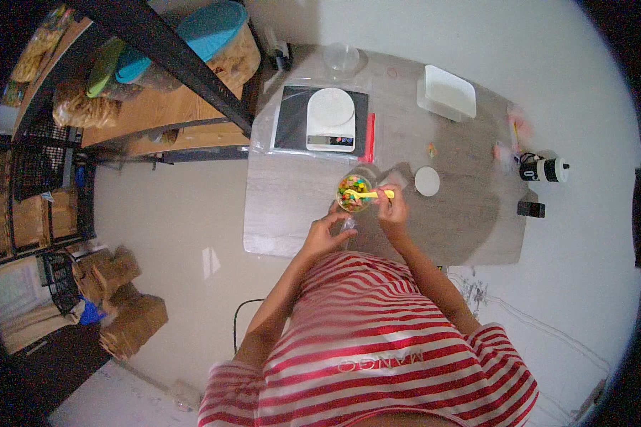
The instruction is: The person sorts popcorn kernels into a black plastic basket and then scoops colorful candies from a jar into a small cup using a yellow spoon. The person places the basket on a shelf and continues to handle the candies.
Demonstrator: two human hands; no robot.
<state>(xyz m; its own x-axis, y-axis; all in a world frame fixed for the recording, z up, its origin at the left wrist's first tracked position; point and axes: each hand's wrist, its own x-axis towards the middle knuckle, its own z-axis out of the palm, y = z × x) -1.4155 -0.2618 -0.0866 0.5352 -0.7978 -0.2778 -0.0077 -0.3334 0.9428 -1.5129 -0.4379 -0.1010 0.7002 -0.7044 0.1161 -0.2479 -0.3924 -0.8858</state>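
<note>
A small clear round cup [339,205] of multicoloured small pieces, perhaps candies, is in front of me near the table's front edge. My right hand [393,212] grips a yellow plastic spoon [371,195], whose bowl end rests over the colourful pieces inside the cup. Just below the cup, my left hand [324,234] holds a small clear plastic bag [348,225] between thumb and forefinger. Its other fingers reach up beside the cup's left side and are partly hidden. A round white lid [427,181] lies flat to the right of my right hand.
A white digital kitchen scale [331,120] stands beyond the cup on a dark sheet. White rectangular containers [449,92] and a clear round tub [341,57] sit farther back. At right are a black-and-white bottle [544,169] and a black box [530,209]. A metal-framed shelf [192,64] flanks the left.
</note>
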